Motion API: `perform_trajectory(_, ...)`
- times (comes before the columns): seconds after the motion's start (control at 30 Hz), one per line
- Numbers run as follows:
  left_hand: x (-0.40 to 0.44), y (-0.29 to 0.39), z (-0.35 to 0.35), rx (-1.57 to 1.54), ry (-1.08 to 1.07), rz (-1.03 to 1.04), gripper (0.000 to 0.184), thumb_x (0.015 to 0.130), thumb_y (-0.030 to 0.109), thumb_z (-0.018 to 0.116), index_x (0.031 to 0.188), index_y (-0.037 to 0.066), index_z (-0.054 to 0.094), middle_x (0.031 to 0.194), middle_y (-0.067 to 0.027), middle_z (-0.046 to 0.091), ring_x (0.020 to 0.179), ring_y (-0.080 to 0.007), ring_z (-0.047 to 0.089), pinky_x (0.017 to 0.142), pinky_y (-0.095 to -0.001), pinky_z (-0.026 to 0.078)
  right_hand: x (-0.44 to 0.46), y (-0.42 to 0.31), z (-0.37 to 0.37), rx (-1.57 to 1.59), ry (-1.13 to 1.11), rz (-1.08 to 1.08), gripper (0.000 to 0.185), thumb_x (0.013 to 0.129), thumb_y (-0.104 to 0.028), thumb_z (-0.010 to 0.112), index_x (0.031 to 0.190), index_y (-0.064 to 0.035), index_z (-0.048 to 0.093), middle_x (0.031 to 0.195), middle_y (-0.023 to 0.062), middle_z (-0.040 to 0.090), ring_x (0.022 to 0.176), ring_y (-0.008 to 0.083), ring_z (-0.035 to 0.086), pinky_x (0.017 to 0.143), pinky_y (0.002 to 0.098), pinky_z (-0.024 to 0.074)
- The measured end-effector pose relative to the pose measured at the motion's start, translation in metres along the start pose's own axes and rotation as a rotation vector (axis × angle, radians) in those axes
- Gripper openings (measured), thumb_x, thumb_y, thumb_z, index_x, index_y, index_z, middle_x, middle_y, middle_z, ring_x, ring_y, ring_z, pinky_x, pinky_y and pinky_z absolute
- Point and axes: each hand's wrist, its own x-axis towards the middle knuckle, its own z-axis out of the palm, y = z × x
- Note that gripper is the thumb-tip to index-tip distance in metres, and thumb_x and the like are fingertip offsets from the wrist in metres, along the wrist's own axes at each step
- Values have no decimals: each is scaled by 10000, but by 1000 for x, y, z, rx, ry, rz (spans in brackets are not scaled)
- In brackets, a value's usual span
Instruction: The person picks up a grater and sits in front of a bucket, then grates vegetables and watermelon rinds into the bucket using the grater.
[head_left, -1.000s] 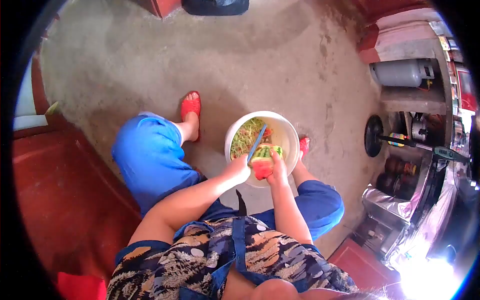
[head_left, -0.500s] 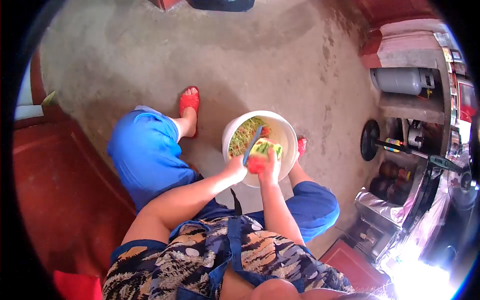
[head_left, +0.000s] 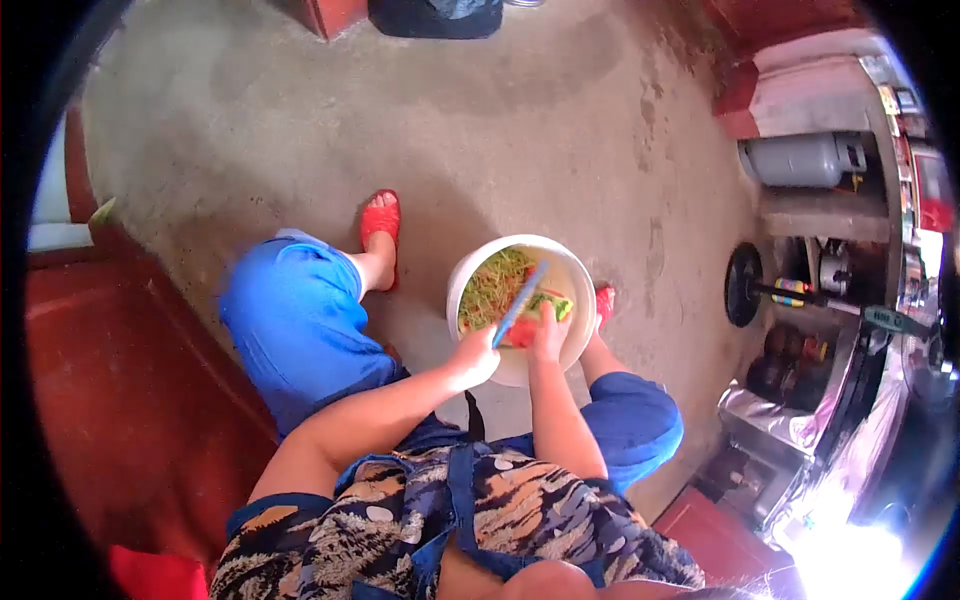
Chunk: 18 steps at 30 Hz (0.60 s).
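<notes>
My left hand (head_left: 474, 358) is closed round the handle of a knife (head_left: 522, 300) with a blue blade, which points up and to the right over a white bucket (head_left: 577, 287). Over the bucket's near right side, my right hand (head_left: 547, 335) grips a piece of watermelon (head_left: 521, 334), red flesh and green rind showing. The blade lies beside or across the watermelon; whether it touches cannot be made out. Inside the bucket is a heap of thin green shreds (head_left: 490, 288) with some red bits. The bucket stands on the floor between my legs.
A red slipper (head_left: 380, 225) is on my foot left of the bucket. At the right stand a black-based fan (head_left: 741, 285) and shelves with a grey gas cylinder (head_left: 797, 161). A dark red wooden surface (head_left: 140, 390) lies at the left, and a black container (head_left: 435, 18) at the far edge.
The knife has shifted slightly right, its blade now nearer the watermelon. My right hand has turned the watermelon, so less striped rind shows. The view has shifted slightly.
</notes>
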Motion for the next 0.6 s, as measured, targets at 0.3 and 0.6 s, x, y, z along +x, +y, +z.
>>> perform_trajectory(0.3,-7,-20,17,-41,-49,-96,386,721,53,468,1107,35,466,852,-227,570,798,-366,570,689,-438,446,-33,-63,29,44,-78,141,471,777,-114,571,1200,-29,383,1073,125,495,940,205,520,800,338,457)
perform_trajectory(0.6,3,-15,12,-154,-24,-193,430,716,55,474,1145,80,469,728,-192,540,673,-313,563,604,-418,443,-56,-41,36,-177,-69,-81,595,755,-127,588,1263,-1,305,1130,144,468,1001,223,479,880,323,387)
